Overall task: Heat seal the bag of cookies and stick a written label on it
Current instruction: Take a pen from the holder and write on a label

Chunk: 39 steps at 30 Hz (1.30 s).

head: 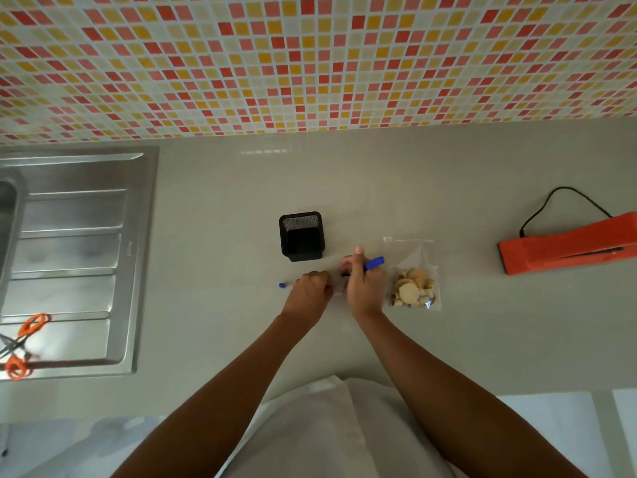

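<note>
A clear plastic bag of cookies (413, 288) lies flat on the grey counter (213, 339), just right of my hands. My right hand (365, 288) grips a blue pen (374, 263), its tip pointing down-left between my hands. My left hand (310, 288) is closed, pressing down beside it; a small pale label between the hands is mostly hidden. A blue pen cap (282, 285) rests on the counter left of my left hand. The orange heat sealer (565, 246) sits at the far right with its black cord (565, 201) looped behind it.
A black mesh pen holder (302, 236) stands just behind my hands. A steel sink drainboard (69, 263) fills the left side, with orange-handled scissors (20, 343) on it. A tiled wall (310, 63) rises at the back. The counter's front edge is near my body.
</note>
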### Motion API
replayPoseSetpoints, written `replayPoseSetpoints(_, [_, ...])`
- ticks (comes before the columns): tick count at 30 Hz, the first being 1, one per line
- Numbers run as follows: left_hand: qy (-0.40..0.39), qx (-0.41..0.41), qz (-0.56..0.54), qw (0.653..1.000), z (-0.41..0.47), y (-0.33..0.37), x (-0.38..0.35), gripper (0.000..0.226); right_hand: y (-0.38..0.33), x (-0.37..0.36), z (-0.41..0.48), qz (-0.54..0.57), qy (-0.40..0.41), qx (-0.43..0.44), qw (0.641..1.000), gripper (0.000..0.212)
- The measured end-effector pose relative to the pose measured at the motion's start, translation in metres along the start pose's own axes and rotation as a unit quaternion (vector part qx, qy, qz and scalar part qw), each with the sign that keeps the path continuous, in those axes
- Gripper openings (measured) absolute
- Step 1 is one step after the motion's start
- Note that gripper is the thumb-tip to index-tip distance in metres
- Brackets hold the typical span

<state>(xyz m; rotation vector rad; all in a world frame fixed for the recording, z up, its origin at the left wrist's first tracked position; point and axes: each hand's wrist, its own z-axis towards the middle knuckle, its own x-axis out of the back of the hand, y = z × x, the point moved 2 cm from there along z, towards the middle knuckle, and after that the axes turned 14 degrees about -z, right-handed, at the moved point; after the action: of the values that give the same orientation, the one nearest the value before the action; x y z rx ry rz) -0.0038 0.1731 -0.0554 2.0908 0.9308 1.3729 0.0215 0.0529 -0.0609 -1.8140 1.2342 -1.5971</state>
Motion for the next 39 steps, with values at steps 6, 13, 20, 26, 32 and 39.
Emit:
replayPoseSetpoints(6, [-0.012,0.001,0.009,1.000,0.002,0.002,0.000,0.013,0.003,0.005,0.008,-0.031,0.010,0.009,0.999,0.072])
replayPoseSetpoints(13, [-0.003,0.000,0.006,1.000,0.005,0.000,-0.002,0.014,0.009,0.005,0.002,-0.045,0.024,0.103,0.993,0.059])
replayPoseSetpoints(20, [-0.006,0.004,0.017,1.000,0.004,0.002,0.000,0.014,0.020,-0.001,0.002,-0.126,0.030,0.159,0.979,0.047])
replayPoseSetpoints(26, [-0.025,0.006,0.024,0.999,0.007,0.004,0.001,0.014,0.024,-0.007,0.003,-0.165,-0.017,0.206,0.964,0.058])
replayPoseSetpoints(32, [-0.033,0.031,0.025,0.999,0.009,0.005,0.001,0.021,0.021,-0.009,-0.001,-0.189,-0.055,0.209,0.958,0.043])
replayPoseSetpoints(39, [-0.041,0.039,0.034,0.998,0.010,0.007,0.002,0.021,0.028,-0.013,0.001,-0.200,-0.073,0.188,0.959,0.040])
